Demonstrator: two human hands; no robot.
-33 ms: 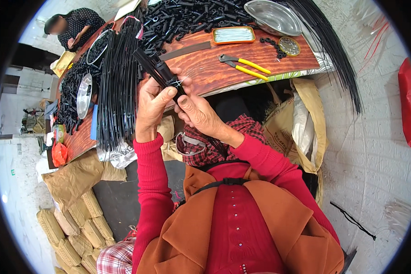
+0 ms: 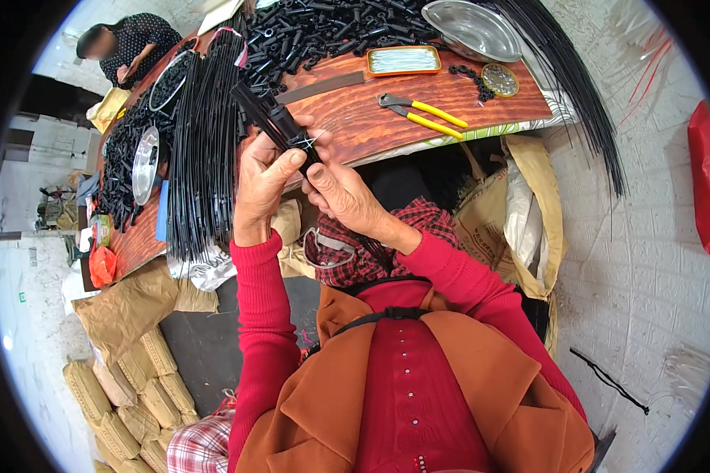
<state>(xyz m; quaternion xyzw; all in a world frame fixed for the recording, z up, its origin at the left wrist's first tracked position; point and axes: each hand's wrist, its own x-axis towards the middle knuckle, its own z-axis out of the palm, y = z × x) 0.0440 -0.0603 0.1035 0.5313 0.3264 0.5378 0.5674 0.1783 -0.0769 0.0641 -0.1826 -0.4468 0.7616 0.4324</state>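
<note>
Both hands are raised before me at the table's near edge, closed around a bundle of black plastic tube parts (image 2: 282, 120). My left hand (image 2: 262, 180) wraps it from the left, its thumb pressing near the middle. My right hand (image 2: 345, 195) grips the lower end, thumb and fingers together. Between the two thumbs a pale thin tie (image 2: 308, 145) crosses the bundle, its ends sticking out. Thin black strands hang below my right hand toward my lap. My fingers hide part of the bundle.
On the wooden table (image 2: 335, 106) lie yellow-handled pliers (image 2: 423, 116), a tray of pale thin ties (image 2: 404, 61), a metal bowl (image 2: 472, 30) and heaped black parts (image 2: 323, 31). Long black strands (image 2: 205, 150) drape over the left edge. A paper sack (image 2: 538, 205) stands at right. Another person (image 2: 146, 39) sits far left.
</note>
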